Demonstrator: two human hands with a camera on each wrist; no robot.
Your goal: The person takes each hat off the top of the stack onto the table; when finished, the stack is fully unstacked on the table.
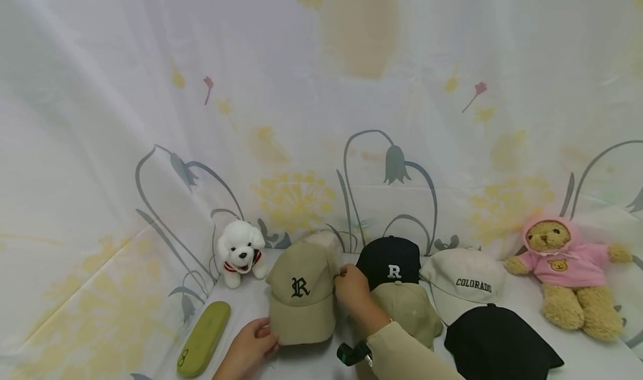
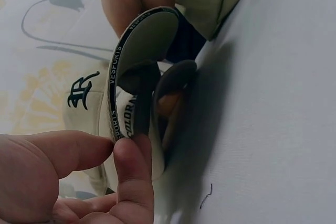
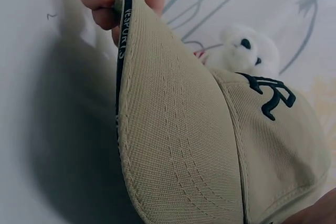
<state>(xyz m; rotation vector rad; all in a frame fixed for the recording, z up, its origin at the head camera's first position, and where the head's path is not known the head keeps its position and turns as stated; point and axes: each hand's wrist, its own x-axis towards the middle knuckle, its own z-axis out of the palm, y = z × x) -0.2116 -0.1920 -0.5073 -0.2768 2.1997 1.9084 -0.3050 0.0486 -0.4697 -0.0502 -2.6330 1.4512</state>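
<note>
A khaki baseball cap (image 1: 306,290) with a dark letter R on its front is held between the two hands, brim toward the person. My left hand (image 1: 251,344) pinches the brim's left corner between thumb and fingers, plain in the left wrist view. At the cap's right side, my right hand (image 1: 355,296) grips the crown's edge; most of its fingers are hidden. Under the brim (image 2: 123,61) runs a dark tape lettered VESPORTS. Right of the hands lie a black cap (image 1: 379,257) with a white R and a second khaki cap (image 1: 409,310), partly covered by the right forearm.
Farther right are a cream COLORADO cap (image 1: 464,293), a plain black cap (image 1: 497,344) and a teddy bear (image 1: 570,271) in a pink hoodie. On the left stand a white plush dog (image 1: 241,243) and a green glasses case (image 1: 205,338). A printed curtain (image 1: 321,118) hangs behind.
</note>
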